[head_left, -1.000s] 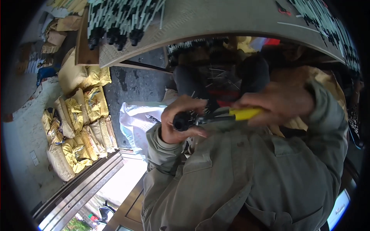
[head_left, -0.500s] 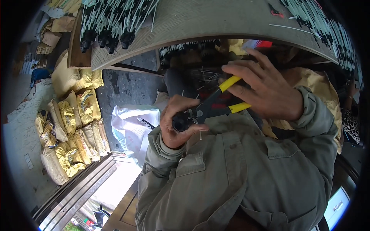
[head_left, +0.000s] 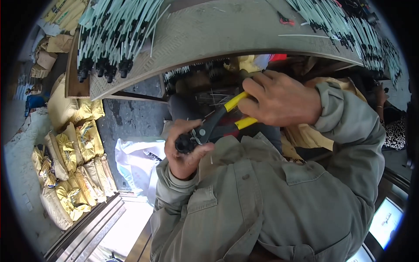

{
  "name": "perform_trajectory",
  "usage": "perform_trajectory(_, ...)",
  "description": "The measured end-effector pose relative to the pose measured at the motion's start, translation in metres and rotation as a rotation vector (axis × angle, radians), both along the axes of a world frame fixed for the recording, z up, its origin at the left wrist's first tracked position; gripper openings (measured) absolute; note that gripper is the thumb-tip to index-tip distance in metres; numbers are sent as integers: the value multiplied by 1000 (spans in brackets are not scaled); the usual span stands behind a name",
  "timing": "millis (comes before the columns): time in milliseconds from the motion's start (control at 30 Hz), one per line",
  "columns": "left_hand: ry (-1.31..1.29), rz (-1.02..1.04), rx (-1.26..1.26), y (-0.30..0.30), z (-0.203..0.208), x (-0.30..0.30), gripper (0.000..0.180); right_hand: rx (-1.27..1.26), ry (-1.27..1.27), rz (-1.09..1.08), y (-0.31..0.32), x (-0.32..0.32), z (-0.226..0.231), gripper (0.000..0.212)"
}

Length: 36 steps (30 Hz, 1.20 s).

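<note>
My left hand (head_left: 180, 165) is closed around a black round plastic part (head_left: 185, 143) whose ribbed end faces up. Against that part rest the jaws of a pair of cutting pliers (head_left: 211, 125) with black arms and yellow handle sleeves. My right hand (head_left: 286, 99) has its fingers curled over the two handles, which still stand somewhat apart. A thin pale stick end pokes out below my left thumb. What the jaws bite on is too small to make out.
Ahead, a workbench (head_left: 205, 37) carries bundles of pale thin rods with black ends (head_left: 118, 39), and more rods (head_left: 327, 26) at the right. Red-handled scissors (head_left: 286, 20) lie there. Filled sacks (head_left: 72, 170) and a white bag (head_left: 136, 163) are at left; another person's arm (head_left: 381, 94) shows at right.
My right hand has gone from spread fingers to curled around the plier handles, which have come closer together. The whole view has shifted, so the bench appears lower and further left.
</note>
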<state>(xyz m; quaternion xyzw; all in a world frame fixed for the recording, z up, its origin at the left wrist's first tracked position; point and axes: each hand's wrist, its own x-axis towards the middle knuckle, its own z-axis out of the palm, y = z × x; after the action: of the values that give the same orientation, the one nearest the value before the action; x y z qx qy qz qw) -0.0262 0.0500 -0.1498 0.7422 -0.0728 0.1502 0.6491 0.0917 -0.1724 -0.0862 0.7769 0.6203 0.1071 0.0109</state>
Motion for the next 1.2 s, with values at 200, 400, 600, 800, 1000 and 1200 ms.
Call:
perform_trajectory(200,26,-91,16,6,3,9,43,63,316,-54,-6,-6,-8,24)
perform_trajectory(400,93,-182,-206,9,-4,1,45,-55,1476,-82,-3,4,-3,32)
perform_trajectory(600,99,-199,-214,13,-4,-1,46,-169,1527,-140,6,5,7,35)
perform_trajectory(800,72,-101,-188,15,-3,6,44,68,1185,-63,15,-20,-33,31)
perform_trajectory(1000,0,-99,-95,17,-14,7,44,597,946,21,28,-51,-98,23)
perform_trajectory(1200,17,12,-32,6,2,-5,70,532,1199,-19,7,-35,-70,23)
